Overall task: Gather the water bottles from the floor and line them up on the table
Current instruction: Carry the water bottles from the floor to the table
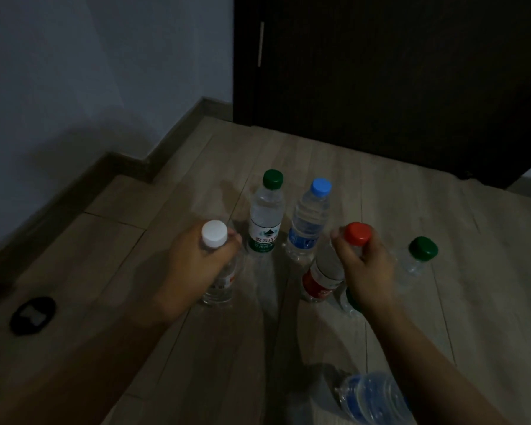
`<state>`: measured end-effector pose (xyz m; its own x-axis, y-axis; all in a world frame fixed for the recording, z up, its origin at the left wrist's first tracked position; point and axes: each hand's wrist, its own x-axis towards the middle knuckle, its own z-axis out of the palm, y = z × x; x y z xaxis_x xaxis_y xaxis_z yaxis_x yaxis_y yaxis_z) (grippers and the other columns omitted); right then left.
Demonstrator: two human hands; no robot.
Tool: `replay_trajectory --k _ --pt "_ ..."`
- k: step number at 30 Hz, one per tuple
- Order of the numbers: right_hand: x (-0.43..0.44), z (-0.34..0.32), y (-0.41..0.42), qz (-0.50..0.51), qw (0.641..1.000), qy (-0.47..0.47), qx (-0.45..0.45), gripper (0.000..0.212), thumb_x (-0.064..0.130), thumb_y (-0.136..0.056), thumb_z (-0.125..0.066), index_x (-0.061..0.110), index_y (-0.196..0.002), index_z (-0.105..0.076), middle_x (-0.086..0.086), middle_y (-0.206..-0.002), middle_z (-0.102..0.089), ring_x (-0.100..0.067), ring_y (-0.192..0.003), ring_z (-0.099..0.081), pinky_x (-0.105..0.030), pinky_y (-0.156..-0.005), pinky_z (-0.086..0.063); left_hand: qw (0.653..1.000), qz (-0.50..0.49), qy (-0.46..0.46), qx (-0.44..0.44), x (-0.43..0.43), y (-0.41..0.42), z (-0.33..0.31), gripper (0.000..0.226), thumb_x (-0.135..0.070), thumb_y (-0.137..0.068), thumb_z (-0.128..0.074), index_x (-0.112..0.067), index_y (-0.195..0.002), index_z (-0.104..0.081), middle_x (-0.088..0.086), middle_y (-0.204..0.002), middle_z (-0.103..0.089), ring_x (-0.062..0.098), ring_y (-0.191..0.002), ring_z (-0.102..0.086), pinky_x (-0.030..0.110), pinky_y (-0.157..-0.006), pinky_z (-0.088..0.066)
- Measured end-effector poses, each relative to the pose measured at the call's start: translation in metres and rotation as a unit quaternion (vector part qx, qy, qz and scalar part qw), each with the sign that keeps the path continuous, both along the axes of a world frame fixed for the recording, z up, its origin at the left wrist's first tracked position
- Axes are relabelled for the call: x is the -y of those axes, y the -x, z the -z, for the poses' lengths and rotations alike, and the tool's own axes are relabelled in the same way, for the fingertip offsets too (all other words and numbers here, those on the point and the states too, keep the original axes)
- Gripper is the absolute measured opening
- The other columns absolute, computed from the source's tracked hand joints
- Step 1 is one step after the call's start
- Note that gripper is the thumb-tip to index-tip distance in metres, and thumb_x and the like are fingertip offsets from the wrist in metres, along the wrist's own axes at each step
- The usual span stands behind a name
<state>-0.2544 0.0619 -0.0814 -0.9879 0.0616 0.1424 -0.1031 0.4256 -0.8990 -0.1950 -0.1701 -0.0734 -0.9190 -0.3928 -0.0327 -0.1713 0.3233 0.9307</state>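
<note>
Several water bottles stand on the wooden floor (380,210) in dim light. My left hand (193,265) grips the neck of a white-capped bottle (214,234). My right hand (365,271) grips the neck of a red-capped, red-labelled bottle (322,277). Between and behind my hands stand a green-capped bottle with a white and green label (265,216) and a blue-capped bottle (310,222). A second green-capped bottle (419,254) stands to the right. A green cap (351,300) shows under my right wrist. A blue-labelled bottle (371,397) lies at the bottom edge.
A dark wooden door or cabinet (396,81) fills the back right. A pale wall (89,72) with a dark skirting board runs along the left. A small black round object (33,314) lies on the floor at the left.
</note>
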Motion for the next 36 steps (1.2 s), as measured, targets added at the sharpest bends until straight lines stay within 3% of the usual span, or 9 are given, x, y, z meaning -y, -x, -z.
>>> replay_trajectory --k 5,8,13,17,19,23,27,31,36 --pt "0.008 -0.003 -0.004 -0.015 0.999 0.014 -0.03 0.006 0.021 -0.089 -0.062 0.019 -0.092 -0.058 0.005 -0.084 -0.063 -0.009 -0.08 -0.062 -0.025 -0.071 -0.053 1.0 0.007 -0.008 -0.007 -0.004 -0.003 -0.005 0.015 -0.018 -0.081 -0.07 -0.011 -0.093 -0.066 0.004 -0.089 -0.069 0.008 -0.085 -0.064 0.02 -0.074 -0.047" --pt "0.011 -0.019 -0.006 -0.012 0.998 0.024 -0.052 0.008 0.018 -0.089 -0.063 0.011 -0.091 -0.06 0.002 -0.082 -0.063 -0.011 -0.078 -0.061 -0.017 -0.067 -0.051 1.0 0.003 0.005 -0.013 -0.003 -0.004 -0.02 0.015 -0.017 -0.081 -0.069 -0.007 -0.091 -0.067 0.007 -0.087 -0.069 0.015 -0.085 -0.064 0.028 -0.08 -0.05" --pt "0.019 -0.077 -0.014 -0.015 0.997 0.034 -0.061 0.006 0.017 -0.089 -0.061 0.013 -0.085 -0.059 0.002 -0.079 -0.061 -0.009 -0.071 -0.059 -0.01 -0.065 -0.049 1.0 -0.01 0.012 -0.018 -0.004 -0.006 -0.073 0.014 -0.031 -0.078 -0.068 -0.018 -0.084 -0.066 0.0 -0.078 -0.068 0.007 -0.07 -0.06 0.02 -0.066 -0.048" --pt "0.028 -0.151 -0.024 -0.03 0.997 0.02 -0.066 0.01 0.009 -0.089 -0.062 0.017 -0.083 -0.059 0.004 -0.079 -0.062 -0.007 -0.071 -0.06 -0.009 -0.062 -0.046 0.999 -0.037 -0.009 -0.007 0.0 -0.012 -0.139 0.01 -0.014 -0.078 -0.073 -0.016 -0.081 -0.064 0.0 -0.076 -0.067 0.003 -0.073 -0.064 0.01 -0.068 -0.049" --pt "0.033 -0.197 -0.028 -0.037 0.998 0.028 -0.049 0.011 0.007 -0.088 -0.062 0.016 -0.083 -0.06 0.004 -0.078 -0.062 -0.008 -0.072 -0.06 -0.01 -0.062 -0.046 0.999 -0.036 -0.001 -0.012 0.002 -0.018 -0.182 0.013 -0.014 -0.077 -0.074 -0.019 -0.076 -0.062 -0.003 -0.071 -0.066 -0.001 -0.07 -0.063 0.004 -0.063 -0.047" --pt "0.037 -0.307 -0.039 -0.044 0.997 0.05 -0.028 0.011 0.005 -0.087 -0.062 0.015 -0.081 -0.06 0.003 -0.075 -0.062 -0.008 -0.069 -0.06 -0.01 -0.061 -0.046 0.999 -0.029 -0.012 0.003 0.005 -0.029 -0.289 0.009 -0.023 -0.075 -0.072 -0.022 -0.072 -0.063 -0.007 -0.063 -0.065 -0.001 -0.063 -0.062 0.007 -0.057 -0.047" --pt "0.04 -0.429 -0.053 -0.066 0.996 0.048 -0.03 0.011 0.006 -0.087 -0.062 0.017 -0.083 -0.06 0.008 -0.08 -0.065 -0.004 -0.071 -0.062 -0.009 -0.065 -0.048 0.999 -0.02 -0.029 -0.015 0.0 -0.039 -0.409 0.01 -0.012 -0.078 -0.073 -0.01 -0.074 -0.063 0.0 -0.068 -0.066 0.001 -0.062 -0.062 0.008 -0.056 -0.048" --pt "0.039 -0.56 -0.07 -0.06 0.996 0.051 -0.051 0.014 0.012 -0.087 -0.063 0.024 -0.081 -0.059 0.008 -0.078 -0.064 -0.006 -0.065 -0.06 -0.009 -0.061 -0.048 0.998 -0.014 -0.041 -0.042 -0.006 -0.054 -0.536 0.013 -0.012 -0.078 -0.072 -0.017 -0.07 -0.063 -0.011 -0.067 -0.068 -0.003 -0.061 -0.062 0.006 -0.055 -0.046" --pt "0.036 -0.737 -0.082 -0.087 0.992 0.058 -0.075 0.013 0.017 -0.088 -0.062 0.022 -0.079 -0.054 -0.002 -0.079 -0.059 -0.019 -0.064 -0.058 -0.024 -0.062 -0.053 0.995 0.011 -0.044 -0.086 -0.008 -0.062 -0.702 0.011 -0.018 -0.078 -0.072 -0.012 -0.073 -0.066 0.004 -0.066 -0.067 0.002 -0.06 -0.063 0.011 -0.056 -0.049"
